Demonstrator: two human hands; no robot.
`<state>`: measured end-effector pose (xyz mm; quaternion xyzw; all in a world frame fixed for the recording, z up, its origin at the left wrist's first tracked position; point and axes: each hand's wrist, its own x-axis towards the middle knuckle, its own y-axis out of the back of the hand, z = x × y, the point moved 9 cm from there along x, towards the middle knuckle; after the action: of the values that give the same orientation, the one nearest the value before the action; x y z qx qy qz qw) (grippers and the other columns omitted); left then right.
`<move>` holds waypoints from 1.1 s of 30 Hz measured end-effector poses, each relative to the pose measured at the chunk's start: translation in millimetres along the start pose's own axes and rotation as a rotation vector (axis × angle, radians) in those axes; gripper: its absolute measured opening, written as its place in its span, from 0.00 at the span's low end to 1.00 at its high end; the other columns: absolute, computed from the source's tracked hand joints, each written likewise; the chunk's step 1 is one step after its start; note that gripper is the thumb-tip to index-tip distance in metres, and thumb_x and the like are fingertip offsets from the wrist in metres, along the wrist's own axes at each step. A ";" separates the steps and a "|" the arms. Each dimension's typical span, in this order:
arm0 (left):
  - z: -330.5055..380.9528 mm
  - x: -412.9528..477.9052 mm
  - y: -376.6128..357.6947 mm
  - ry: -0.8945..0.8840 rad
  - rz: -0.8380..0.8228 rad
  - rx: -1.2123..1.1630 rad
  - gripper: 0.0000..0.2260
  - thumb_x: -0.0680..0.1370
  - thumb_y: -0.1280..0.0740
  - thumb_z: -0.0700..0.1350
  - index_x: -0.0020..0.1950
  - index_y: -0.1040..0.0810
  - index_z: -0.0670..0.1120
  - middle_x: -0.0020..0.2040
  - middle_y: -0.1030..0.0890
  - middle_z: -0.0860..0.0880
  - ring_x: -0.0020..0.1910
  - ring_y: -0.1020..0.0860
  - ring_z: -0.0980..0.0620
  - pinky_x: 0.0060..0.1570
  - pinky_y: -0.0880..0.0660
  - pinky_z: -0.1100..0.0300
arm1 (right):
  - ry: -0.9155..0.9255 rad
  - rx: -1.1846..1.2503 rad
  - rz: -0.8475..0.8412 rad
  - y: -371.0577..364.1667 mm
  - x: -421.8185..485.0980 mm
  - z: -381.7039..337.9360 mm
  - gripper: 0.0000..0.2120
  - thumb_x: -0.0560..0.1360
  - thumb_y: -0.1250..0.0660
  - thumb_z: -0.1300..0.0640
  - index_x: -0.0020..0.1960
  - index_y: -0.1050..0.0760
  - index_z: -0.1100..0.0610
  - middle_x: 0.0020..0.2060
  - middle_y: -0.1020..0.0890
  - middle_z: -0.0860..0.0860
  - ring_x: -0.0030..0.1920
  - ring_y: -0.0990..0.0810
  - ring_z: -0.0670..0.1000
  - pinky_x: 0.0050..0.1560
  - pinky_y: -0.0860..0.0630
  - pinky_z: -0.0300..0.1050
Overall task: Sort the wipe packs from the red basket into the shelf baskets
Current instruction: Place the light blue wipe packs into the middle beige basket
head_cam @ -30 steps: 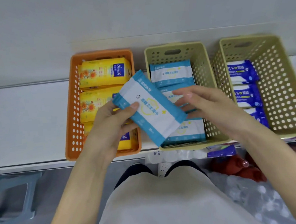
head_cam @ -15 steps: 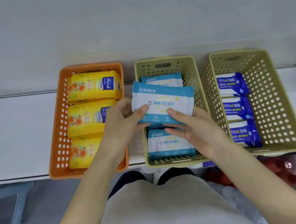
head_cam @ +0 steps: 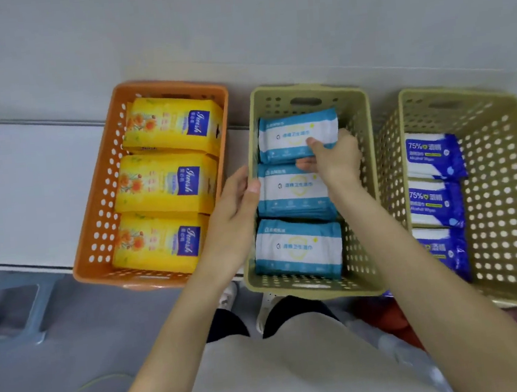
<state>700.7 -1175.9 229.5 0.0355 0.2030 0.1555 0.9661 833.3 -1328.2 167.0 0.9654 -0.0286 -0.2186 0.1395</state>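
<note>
My right hand [head_cam: 335,156] pinches a light blue and white wipe pack [head_cam: 289,136] at the far end of the middle beige basket [head_cam: 304,92], thumb on top. Two more packs of the same kind [head_cam: 294,189] lie in a row nearer me in that basket. My left hand [head_cam: 234,217] holds the basket's left wall, thumb over the rim. Under the shelf at the lower right, a bit of the red basket [head_cam: 392,322] shows, mostly hidden by my right arm.
An orange basket [head_cam: 94,211] on the left holds three yellow packs [head_cam: 167,182]. A second beige basket [head_cam: 501,172] on the right holds three dark blue alcohol wipe packs [head_cam: 430,154]. A grey-blue stool [head_cam: 9,308] stands on the floor at the left.
The light blue pack went from in front of the baskets down into the far end of the middle basket. My left hand let go of it and moved to the basket's left rim.
</note>
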 end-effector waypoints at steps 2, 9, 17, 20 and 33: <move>-3.9 -3.4 -1.7 0.028 -0.003 -0.050 0.10 0.82 0.44 0.44 0.62 0.32 0.53 0.49 0.28 0.66 0.42 0.27 0.81 0.38 0.31 0.80 | 0.142 -0.221 0.049 3.6 1.5 -9.2 0.10 0.78 0.34 0.57 0.53 0.34 0.59 0.42 0.20 0.58 0.27 0.19 0.48 0.31 0.19 0.45; -14.3 -6.0 6.8 0.061 -0.024 -0.057 0.13 0.81 0.42 0.53 0.64 0.29 0.56 0.58 0.22 0.59 0.56 0.23 0.67 0.56 0.24 0.64 | 0.447 -0.945 0.222 -4.2 -11.0 -42.1 0.22 0.78 0.35 0.53 0.66 0.37 0.62 0.60 0.27 0.61 0.58 0.26 0.61 0.53 0.29 0.52; -3.9 -29.8 66.3 -0.012 -0.033 -0.181 0.16 0.82 0.44 0.49 0.67 0.27 0.49 0.61 0.21 0.51 0.59 0.22 0.59 0.59 0.24 0.61 | 0.563 -0.668 0.136 -5.0 -63.6 -67.7 0.23 0.78 0.36 0.55 0.70 0.36 0.60 0.65 0.31 0.59 0.66 0.33 0.57 0.64 0.40 0.43; -14.1 -48.8 114.2 -0.026 0.029 -0.251 0.14 0.82 0.44 0.48 0.62 0.24 0.49 0.58 0.18 0.49 0.56 0.19 0.56 0.56 0.23 0.59 | 0.610 -0.452 0.005 -28.8 -126.4 -73.4 0.20 0.78 0.36 0.54 0.69 0.33 0.56 0.63 0.28 0.54 0.64 0.28 0.52 0.64 0.34 0.41; -162.2 -239.4 415.4 0.071 0.690 -0.436 0.11 0.81 0.41 0.47 0.56 0.21 0.48 0.52 0.16 0.47 0.51 0.18 0.52 0.48 0.21 0.63 | 0.466 -0.096 -0.880 -324.1 -387.9 -13.8 0.15 0.76 0.33 0.63 0.60 0.28 0.50 0.56 0.23 0.45 0.49 0.21 0.37 0.49 0.29 0.28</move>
<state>308.4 -856.1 227.1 -0.1094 0.1745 0.5110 0.8345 487.2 -968.6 248.2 0.9017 0.4232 -0.0365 0.0812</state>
